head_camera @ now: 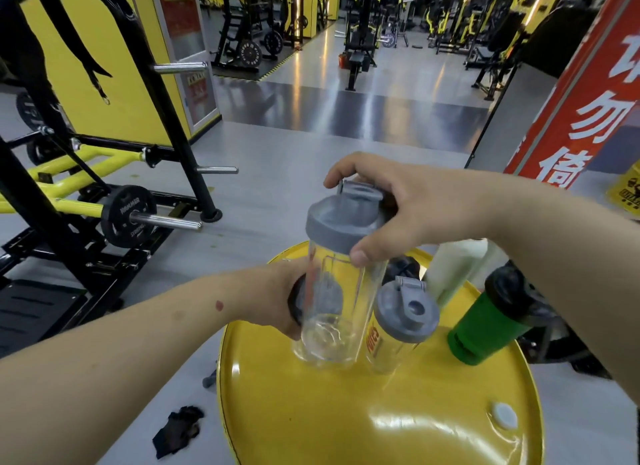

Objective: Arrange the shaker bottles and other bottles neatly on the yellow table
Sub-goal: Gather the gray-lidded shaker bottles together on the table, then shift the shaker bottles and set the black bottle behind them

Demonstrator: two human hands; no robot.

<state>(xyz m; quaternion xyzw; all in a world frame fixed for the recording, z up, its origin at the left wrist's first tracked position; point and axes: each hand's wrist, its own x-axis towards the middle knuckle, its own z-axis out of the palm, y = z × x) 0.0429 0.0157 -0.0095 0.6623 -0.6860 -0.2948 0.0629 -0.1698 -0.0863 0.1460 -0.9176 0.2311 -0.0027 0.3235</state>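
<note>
While right hand [408, 208] grips clear shaker [332, 308] lid, left hand [277, 298] half-hidden, clasping black-lidded bottle.

Right arm: bare, it comes in from the right side and reaches across to the middle.
Right hand [412, 204]: palm down, fingers bent and spread wide, thumb tip pointing down at the front. It grips something from the top.
Left arm: bare, it comes up from the bottom left corner, stretched out long.
Left hand [277, 296]: low down, below the right hand. It wraps around something dark, and its fingers are mostly hidden.
</note>
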